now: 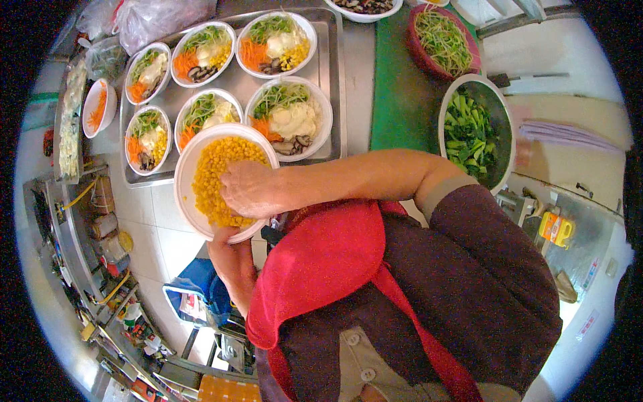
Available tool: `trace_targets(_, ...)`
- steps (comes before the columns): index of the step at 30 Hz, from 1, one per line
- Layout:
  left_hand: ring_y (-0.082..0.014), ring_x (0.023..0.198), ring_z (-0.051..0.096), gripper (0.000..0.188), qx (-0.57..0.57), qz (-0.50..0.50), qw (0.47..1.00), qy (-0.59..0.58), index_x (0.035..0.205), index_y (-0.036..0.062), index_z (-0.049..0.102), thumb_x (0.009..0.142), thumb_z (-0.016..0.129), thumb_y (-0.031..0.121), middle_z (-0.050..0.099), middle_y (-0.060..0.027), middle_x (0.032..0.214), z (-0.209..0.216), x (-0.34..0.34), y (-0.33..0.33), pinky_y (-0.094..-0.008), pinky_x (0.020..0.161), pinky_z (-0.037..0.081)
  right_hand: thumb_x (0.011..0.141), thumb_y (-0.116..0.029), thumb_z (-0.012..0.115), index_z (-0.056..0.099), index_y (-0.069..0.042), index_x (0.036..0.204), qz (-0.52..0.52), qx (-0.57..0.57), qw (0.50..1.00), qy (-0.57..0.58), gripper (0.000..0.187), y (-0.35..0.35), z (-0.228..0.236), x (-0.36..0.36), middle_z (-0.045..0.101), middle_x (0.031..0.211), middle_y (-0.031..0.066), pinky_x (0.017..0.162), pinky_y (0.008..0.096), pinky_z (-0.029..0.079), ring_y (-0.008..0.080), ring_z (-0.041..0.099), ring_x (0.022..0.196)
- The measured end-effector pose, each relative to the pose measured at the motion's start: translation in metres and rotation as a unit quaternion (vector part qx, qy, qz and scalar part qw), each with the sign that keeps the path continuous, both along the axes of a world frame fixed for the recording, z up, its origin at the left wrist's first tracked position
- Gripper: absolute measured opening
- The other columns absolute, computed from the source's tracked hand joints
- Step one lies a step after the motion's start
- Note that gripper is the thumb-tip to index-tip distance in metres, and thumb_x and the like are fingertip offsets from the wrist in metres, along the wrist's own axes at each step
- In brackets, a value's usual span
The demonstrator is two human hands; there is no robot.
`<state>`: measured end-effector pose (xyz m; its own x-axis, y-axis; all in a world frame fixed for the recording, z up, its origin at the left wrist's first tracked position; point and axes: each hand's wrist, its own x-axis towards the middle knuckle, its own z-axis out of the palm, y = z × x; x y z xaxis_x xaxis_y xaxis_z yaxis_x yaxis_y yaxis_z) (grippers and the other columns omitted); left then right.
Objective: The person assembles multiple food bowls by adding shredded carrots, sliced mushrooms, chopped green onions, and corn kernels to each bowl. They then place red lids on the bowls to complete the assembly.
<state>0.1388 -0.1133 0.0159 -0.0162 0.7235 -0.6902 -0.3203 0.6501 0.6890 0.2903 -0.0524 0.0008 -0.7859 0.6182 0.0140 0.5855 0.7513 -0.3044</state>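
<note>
A white bowl of yellow corn kernels (216, 175) is held in front of me, overlapping the near edge of a metal tray (231, 86). My left hand (231, 236) grips the bowl's near rim; most of its fingers are hidden beneath. Reaching across from the right, my right hand (253, 189) is down in the corn with its fingers curled and the tips buried. Several white bowls stand on the tray. The nearest right bowl (326, 124) holds greens, carrot shreds, mushroom slices and a pale creamy portion, with no corn visible. Corn shows in the far right bowl (313, 37).
Right of the tray lies a green board (402, 110), with a red basket of sprouts (442, 43) and a large bowl of leafy greens (471, 130) beside it. A small carrot bowl (99, 110) stands left. A blue bin (201, 281) is below, near shelving (87, 248).
</note>
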Motion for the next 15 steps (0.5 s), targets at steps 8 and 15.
trace_targets(8, -0.0292, 0.106, 0.052, 0.051, -0.037, 0.018, 0.996, -0.083, 0.114, -0.0035, 0.043, 0.065, 0.046, 0.005, 0.052, -0.0165, 0.111, -0.01, -0.013, -0.011, -0.0405, 0.092, 0.042, 0.073, -0.021, 0.055, 0.064, -0.002, 0.067, -0.013, -0.163, 0.984, 0.071, 0.022, -0.015, -0.006, -0.013, 0.062, 0.067, 0.0168, 0.06, 0.043, 0.05, 0.0324, 0.063, 0.066)
trace_targets(15, -0.0301, 0.112, 0.048, 0.064, 0.027, 0.005, 1.0, 0.01, 0.128, -0.002, 0.034, 0.065, 0.05, -0.001, 0.046, -0.0167, 0.121, 0.007, -0.011, -0.005, -0.0415, 0.094, 0.042, 0.077, -0.035, 0.058, 0.064, -0.001, 0.066, -0.257, -0.155, 0.927, 0.224, 0.037, -0.011, 0.005, -0.02, 0.06, 0.064, 0.0197, 0.055, 0.0436, 0.048, 0.0341, 0.061, 0.061)
